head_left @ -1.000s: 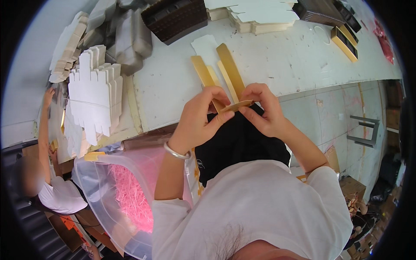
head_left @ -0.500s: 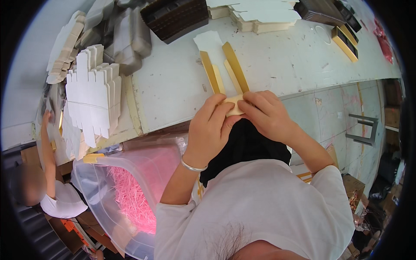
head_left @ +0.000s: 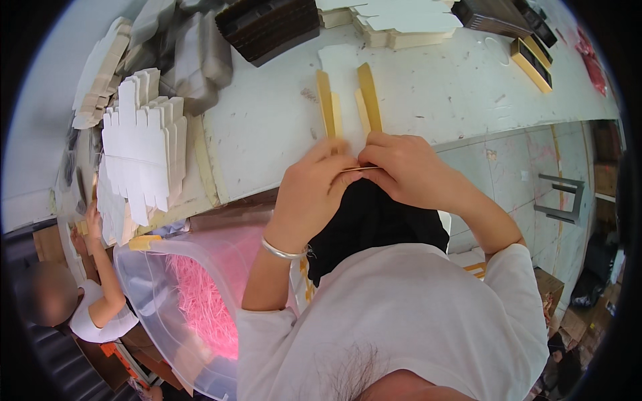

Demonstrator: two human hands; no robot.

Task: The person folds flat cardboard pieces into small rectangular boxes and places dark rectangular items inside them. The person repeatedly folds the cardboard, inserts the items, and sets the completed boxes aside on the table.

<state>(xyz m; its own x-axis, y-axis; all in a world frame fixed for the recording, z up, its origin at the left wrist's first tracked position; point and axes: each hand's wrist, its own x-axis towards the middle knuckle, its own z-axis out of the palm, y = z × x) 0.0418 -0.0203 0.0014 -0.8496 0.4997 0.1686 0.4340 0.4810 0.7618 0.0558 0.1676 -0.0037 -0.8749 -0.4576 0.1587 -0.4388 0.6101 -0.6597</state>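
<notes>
A partly folded cardboard box [head_left: 370, 100], white inside and gold on its side flaps, lies at the near table edge with its two long sides standing up. Its near end is between my hands, seen almost edge-on as a thin line. My left hand [head_left: 311, 184] pinches the left part of that end, its fingers partly smeared by motion. From the right, my right hand [head_left: 401, 164] grips the same end, thumb underneath and fingers on top. The far end of the box lies flat and white on the table.
On the left are flat white box blanks [head_left: 137, 150]; beyond them stand clear plastic trays [head_left: 197, 60]. Dark trays [head_left: 271, 30] and more blanks [head_left: 408, 23] line the back. A tub [head_left: 144, 281] of pink paper shred [head_left: 204, 304] stands below left. A co-worker [head_left: 100, 304] reaches in at far left.
The near end of the box has turned from showing its pale face to edge-on. Its side flaps stand more upright. My left hand has shifted slightly left and down; the co-worker's arms have moved.
</notes>
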